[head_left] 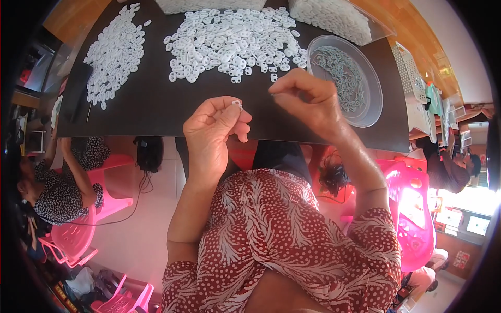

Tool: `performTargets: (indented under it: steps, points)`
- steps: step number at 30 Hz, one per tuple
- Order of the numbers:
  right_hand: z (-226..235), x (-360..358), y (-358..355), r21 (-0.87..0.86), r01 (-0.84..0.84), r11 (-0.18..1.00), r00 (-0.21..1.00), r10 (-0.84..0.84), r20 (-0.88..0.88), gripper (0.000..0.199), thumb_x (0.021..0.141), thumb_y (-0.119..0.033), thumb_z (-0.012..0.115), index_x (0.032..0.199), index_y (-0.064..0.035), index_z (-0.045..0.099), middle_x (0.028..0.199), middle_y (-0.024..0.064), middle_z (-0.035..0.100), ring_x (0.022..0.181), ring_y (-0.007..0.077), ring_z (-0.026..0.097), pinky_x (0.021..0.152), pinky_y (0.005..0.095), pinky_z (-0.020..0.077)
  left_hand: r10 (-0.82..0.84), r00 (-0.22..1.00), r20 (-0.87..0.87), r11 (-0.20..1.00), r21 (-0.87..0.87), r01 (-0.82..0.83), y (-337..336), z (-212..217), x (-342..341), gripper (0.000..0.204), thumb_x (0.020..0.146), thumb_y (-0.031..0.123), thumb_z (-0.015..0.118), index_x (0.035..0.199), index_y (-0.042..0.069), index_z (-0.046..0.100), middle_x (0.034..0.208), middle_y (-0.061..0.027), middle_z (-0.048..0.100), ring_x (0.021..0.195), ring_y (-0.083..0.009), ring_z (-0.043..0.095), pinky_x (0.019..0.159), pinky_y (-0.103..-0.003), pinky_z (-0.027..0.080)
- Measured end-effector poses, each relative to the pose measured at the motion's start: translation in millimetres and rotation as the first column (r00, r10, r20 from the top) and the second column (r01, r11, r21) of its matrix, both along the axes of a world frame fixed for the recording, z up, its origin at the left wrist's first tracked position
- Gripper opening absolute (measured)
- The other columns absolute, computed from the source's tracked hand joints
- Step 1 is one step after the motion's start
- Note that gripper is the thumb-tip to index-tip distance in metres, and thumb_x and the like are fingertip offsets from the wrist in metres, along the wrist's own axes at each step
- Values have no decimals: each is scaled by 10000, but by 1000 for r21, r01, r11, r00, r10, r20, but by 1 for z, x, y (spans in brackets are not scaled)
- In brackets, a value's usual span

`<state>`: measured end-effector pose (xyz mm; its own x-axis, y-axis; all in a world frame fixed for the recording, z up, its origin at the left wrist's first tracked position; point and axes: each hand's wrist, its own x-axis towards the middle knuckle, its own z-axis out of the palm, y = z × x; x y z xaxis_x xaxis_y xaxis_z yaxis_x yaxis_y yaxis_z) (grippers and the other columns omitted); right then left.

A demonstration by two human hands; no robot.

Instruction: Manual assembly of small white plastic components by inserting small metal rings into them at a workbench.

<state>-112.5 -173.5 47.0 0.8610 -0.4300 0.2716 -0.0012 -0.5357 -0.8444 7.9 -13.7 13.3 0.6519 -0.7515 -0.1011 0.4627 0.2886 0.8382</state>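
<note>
My left hand (211,128) is raised over the table's near edge, its thumb and forefinger pinching a small white plastic piece with holes (237,103). To its right, my right hand (309,99) is closed in a pinch. A tiny dark greenish tip shows at its fingertips, too small to name. Beyond both hands lies a broad heap of similar white oval pieces (224,44), each with two holes. A round clear tub (373,96) sits beside my right hand and forearm. Inside are many thin grey-green pieces (342,73).
Another pile of white pieces (116,57) covers the left of the dark table (156,117). Two clear boxes of white pieces stand at the back, one at the right (334,23). Pink chairs (73,235) are on the floor. A person in a patterned dress (65,201) sits at left.
</note>
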Motion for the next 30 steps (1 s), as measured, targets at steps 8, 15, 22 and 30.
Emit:
performTargets:
  steps: [8, 15, 22, 30]
  points:
    - [-3, 21, 25, 354, -53, 934, 993, 88, -83, 182, 803, -6, 649, 976, 28, 603, 897, 35, 604, 839, 84, 564, 765, 234, 466, -8, 1000, 10, 1000, 2, 8, 4, 0, -2, 142, 878, 78, 608, 929, -55, 606, 764, -128, 650, 574, -134, 592, 503, -228, 468]
    - [-4, 26, 29, 361, -92, 928, 984, 141, -112, 180, 802, -5, 647, 971, 34, 600, 891, 43, 595, 827, 89, 558, 750, 243, 464, -5, 1000, 11, 1000, 4, 5, 9, -2, -3, 133, 880, 70, 602, 932, -52, 608, 761, -121, 649, 572, -122, 586, 507, -213, 455]
    - [-3, 27, 32, 417, -101, 903, 982, 159, -107, 176, 812, 6, 635, 976, 51, 590, 891, 49, 595, 830, 92, 563, 753, 239, 467, 37, 990, 135, 997, 65, -46, 12, 1, -7, 102, 890, 68, 586, 925, -27, 600, 752, -68, 628, 596, -78, 550, 525, -186, 429]
    - [-15, 30, 40, 475, -76, 876, 994, 103, -31, 147, 805, -49, 632, 923, 32, 598, 773, 21, 602, 709, 55, 552, 621, 209, 450, 43, 975, 219, 996, 72, -61, 14, -1, -13, 94, 909, 85, 568, 916, -8, 581, 742, -21, 595, 610, -45, 503, 539, -163, 402]
